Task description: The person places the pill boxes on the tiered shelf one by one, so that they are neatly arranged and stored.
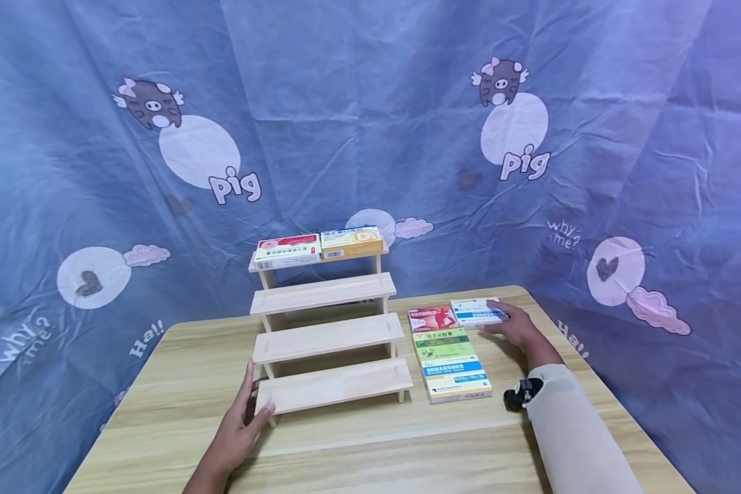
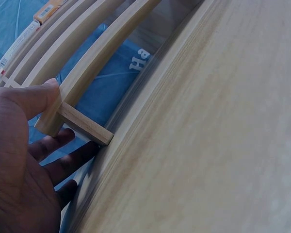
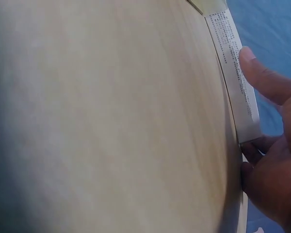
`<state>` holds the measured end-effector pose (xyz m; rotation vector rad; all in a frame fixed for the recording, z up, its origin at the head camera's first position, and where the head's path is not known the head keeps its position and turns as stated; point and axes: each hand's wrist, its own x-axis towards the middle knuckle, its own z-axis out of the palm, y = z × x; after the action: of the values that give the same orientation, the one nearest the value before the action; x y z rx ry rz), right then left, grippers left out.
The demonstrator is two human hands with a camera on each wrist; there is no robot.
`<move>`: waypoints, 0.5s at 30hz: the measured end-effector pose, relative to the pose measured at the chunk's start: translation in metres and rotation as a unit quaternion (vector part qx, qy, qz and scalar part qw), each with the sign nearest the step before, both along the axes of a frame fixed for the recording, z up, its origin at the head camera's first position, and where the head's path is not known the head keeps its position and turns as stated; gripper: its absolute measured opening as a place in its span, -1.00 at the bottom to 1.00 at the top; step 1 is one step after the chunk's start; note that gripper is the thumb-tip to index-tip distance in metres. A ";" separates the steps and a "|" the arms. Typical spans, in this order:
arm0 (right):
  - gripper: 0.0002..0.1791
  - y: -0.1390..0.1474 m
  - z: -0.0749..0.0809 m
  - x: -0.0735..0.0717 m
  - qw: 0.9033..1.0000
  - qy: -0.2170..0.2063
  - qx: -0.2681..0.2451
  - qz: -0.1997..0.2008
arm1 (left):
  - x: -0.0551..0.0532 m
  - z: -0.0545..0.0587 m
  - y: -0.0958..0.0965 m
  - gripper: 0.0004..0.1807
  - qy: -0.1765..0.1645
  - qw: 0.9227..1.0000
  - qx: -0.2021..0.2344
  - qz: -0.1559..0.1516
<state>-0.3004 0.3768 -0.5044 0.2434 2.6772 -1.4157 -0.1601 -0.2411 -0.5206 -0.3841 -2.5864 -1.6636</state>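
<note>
A pale wooden stepped rack (image 1: pixel 333 386) stands on the table, its lowest step towards me. My left hand (image 1: pixel 234 432) holds the left end of that step. In the left wrist view the thumb lies on the board (image 2: pixel 82 80) and the other fingers are spread below and beside it. My right hand (image 1: pixel 521 331) holds a white and blue medicine box (image 1: pixel 472 313) lying at the back right. Its thumb is along the box's side (image 3: pixel 238 92) in the right wrist view, with fingers at the end.
Two medicine boxes, one red and white (image 1: pixel 287 251) and one orange and white (image 1: pixel 350 241), lie on the top step. Right of the rack lie a red box (image 1: pixel 432 318), a green box (image 1: pixel 443 344) and a blue and white box (image 1: pixel 455 381). A blue printed cloth (image 1: pixel 358 137) hangs behind the table.
</note>
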 end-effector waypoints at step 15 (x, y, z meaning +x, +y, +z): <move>-0.16 0.005 -0.008 0.000 0.999 0.035 0.028 0.002 | 0.000 -0.001 0.000 0.03 0.002 1.000 -0.008 0.006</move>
<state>-0.3007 0.3813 -0.5120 0.1963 2.7747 -1.3737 -0.1604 -0.2408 -0.5220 -0.3711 -2.5947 -1.6385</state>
